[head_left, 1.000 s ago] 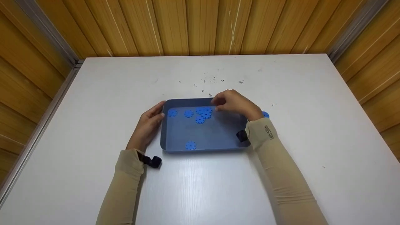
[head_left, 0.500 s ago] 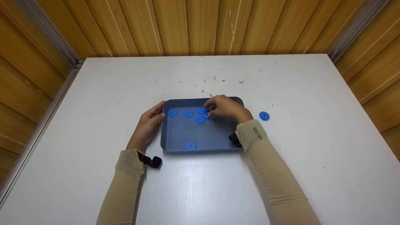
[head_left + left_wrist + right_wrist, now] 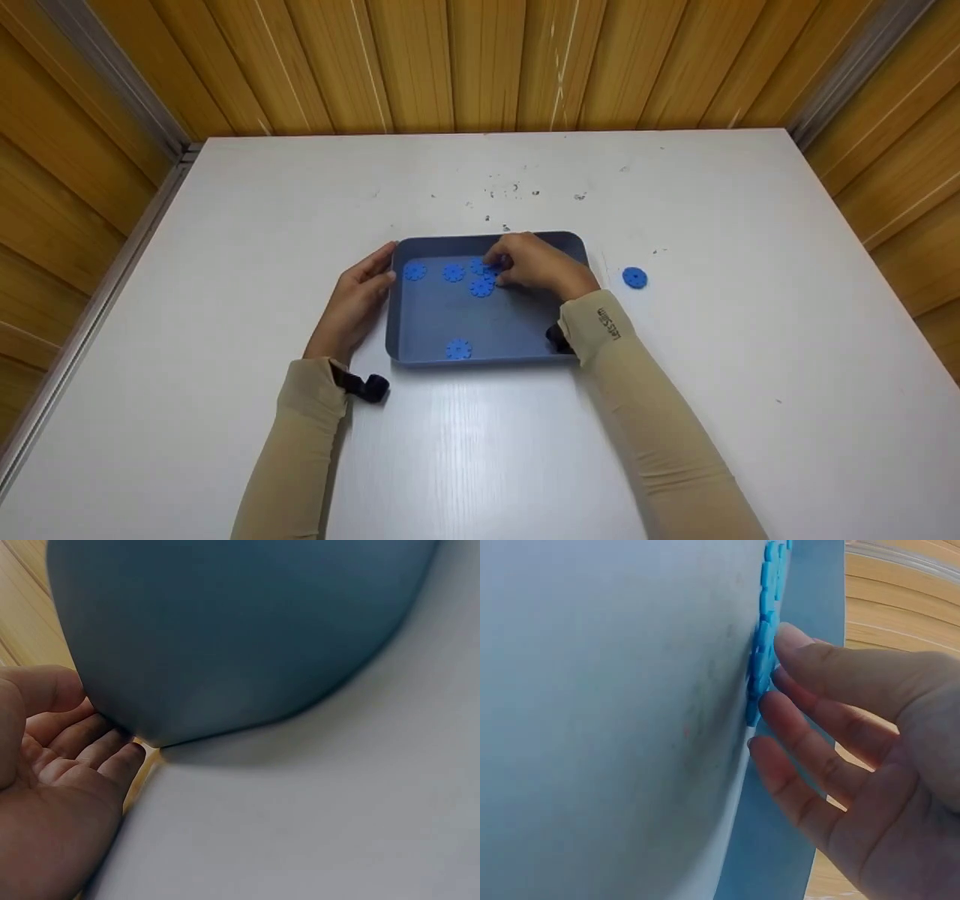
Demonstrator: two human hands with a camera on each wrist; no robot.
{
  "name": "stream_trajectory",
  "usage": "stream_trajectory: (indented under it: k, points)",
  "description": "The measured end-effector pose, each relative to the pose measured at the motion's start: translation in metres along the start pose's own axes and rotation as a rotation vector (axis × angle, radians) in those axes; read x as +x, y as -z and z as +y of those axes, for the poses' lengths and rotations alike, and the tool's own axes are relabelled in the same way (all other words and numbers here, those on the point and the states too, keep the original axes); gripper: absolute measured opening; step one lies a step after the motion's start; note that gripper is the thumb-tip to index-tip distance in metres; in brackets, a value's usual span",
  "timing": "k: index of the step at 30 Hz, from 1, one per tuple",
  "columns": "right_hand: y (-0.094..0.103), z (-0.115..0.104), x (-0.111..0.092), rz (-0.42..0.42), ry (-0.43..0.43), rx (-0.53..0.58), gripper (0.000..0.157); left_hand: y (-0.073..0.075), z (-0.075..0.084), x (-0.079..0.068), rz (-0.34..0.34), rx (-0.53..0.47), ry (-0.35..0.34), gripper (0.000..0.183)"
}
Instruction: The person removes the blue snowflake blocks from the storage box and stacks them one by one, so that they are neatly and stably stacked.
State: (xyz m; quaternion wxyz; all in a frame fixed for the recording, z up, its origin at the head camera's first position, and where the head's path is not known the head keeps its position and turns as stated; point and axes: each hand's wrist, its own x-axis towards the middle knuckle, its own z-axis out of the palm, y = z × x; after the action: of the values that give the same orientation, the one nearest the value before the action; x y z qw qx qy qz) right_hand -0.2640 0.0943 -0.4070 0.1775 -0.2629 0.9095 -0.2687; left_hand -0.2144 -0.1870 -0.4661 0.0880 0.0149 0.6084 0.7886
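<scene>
A grey-blue tray point(image 3: 491, 322) lies on the white table with several blue notched discs in it. My left hand point(image 3: 360, 296) touches the tray's left wall from outside, its fingers fairly straight; in the left wrist view the thumb point(image 3: 56, 688) meets the wall. My right hand point(image 3: 536, 262) reaches into the tray, thumb and fingertips curved at a small overlapping pile of discs point(image 3: 481, 286). In the right wrist view my fingers pinch at the edge of a blue disc point(image 3: 761, 664) in that pile. The hand partly hides the pile from above.
Separate discs lie at the tray's far left point(image 3: 415, 271), left of the pile, and by the near wall. Another blue disc point(image 3: 634, 277) rests on the table point(image 3: 750, 337) right of the tray. A wood-patterned wall point(image 3: 480, 67) stands behind.
My right hand has moved left and down onto the disc pile, uncovering the disc on the table at the right. My left hand and the tray have stayed put.
</scene>
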Motion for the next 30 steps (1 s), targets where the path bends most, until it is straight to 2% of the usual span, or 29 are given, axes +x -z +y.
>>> stream_trajectory:
  k: [7, 16, 23, 30]
  points:
    - [-0.003, 0.0, -0.001, -0.011, 0.016, -0.046, 0.035, -0.001, 0.001, 0.0, 0.011, 0.008, 0.007, 0.056]
    - [-0.003, -0.001, -0.003, 0.002, 0.016, -0.049, 0.031, -0.001, 0.001, 0.0, 0.018, -0.008, 0.011, 0.056]
    - [0.0, 0.0, -0.006, 0.017, -0.013, -0.004, 0.022, -0.001, 0.001, 0.0, 0.013, -0.017, 0.012, 0.056]
    - [0.003, -0.001, -0.011, 0.043, -0.001, -0.004, 0.015, -0.001, 0.003, -0.002, -0.008, -0.025, 0.002, 0.056]
